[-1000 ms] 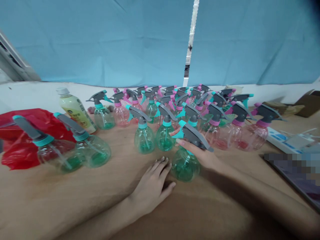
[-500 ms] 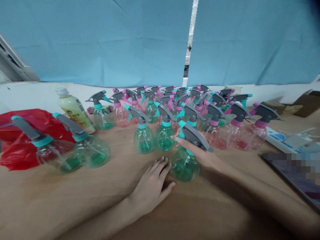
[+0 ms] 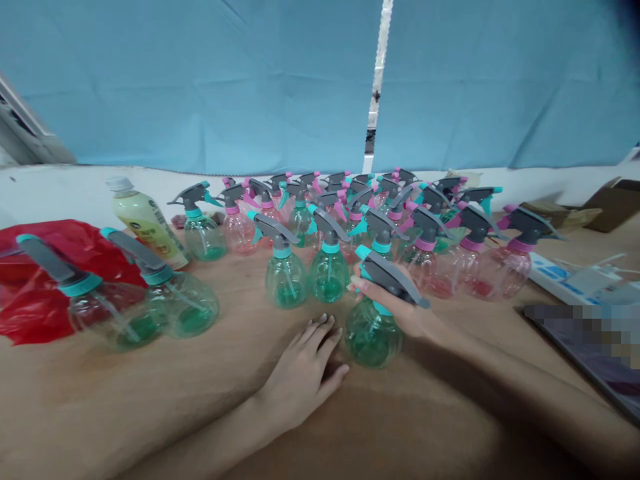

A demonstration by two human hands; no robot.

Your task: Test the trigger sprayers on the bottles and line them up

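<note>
My right hand (image 3: 400, 303) is closed around the neck of a clear green spray bottle (image 3: 373, 337) with a grey and turquoise trigger head. The bottle is upright, with green at its base. My left hand (image 3: 305, 367) lies flat on the wooden table (image 3: 210, 400), fingers stretched out, just left of that bottle and holding nothing. Just beyond my hands are two more green spray bottles, one to the left (image 3: 287, 280) and one closer to the middle (image 3: 330, 273).
Several pink and green spray bottles (image 3: 470, 257) crowd the back. At left, two green ones (image 3: 187, 310) stand before a red plastic bag (image 3: 60, 267) and a yellowish drink bottle (image 3: 147, 223). To the right are a dark flat device (image 3: 565, 340), a white power strip (image 3: 550, 273) and a cardboard box (image 3: 613, 207).
The view has shifted very slightly. My right hand still grips the same spray bottle, and my left hand stays flat on the table.
</note>
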